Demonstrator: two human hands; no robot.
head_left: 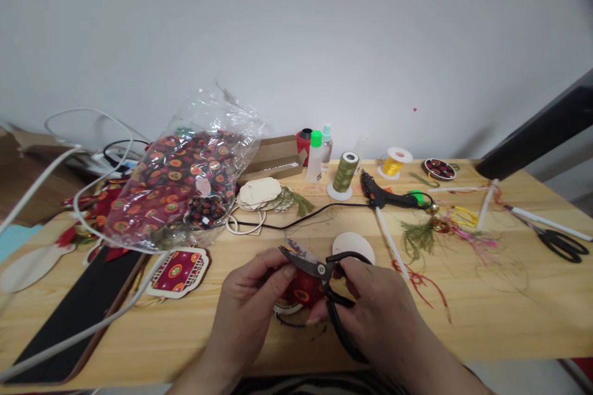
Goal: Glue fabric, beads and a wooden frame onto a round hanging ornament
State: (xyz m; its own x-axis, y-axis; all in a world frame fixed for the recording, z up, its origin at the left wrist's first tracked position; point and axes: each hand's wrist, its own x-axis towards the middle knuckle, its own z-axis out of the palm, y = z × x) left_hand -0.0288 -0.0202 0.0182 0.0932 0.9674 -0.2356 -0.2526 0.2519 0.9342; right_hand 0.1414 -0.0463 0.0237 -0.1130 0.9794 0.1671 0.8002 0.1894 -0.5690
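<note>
My left hand (pixel 250 302) pinches a piece of red patterned fabric (pixel 302 289) near the front middle of the table. In my right hand (pixel 382 305) is a pair of black-handled scissors (pixel 321 270), its fingers through and around the loops. The blades point left and lie over the fabric, close to my left fingertips. Beneath the fabric shows the pale rim of a frame (pixel 287 308), mostly covered by my hands. Just behind the scissors lies a round pale wooden disc (pixel 354 248). Whether the blades touch the fabric is hard to make out.
A clear plastic bag (pixel 171 166) of patterned fabric fills the left. Behind are bottles (pixel 315 160), a green thread spool (pixel 343 174) and a glue gun (pixel 386 194) with its cord. More scissors (pixel 560 242) lie right. A white cable (pixel 125 315) crosses the left front.
</note>
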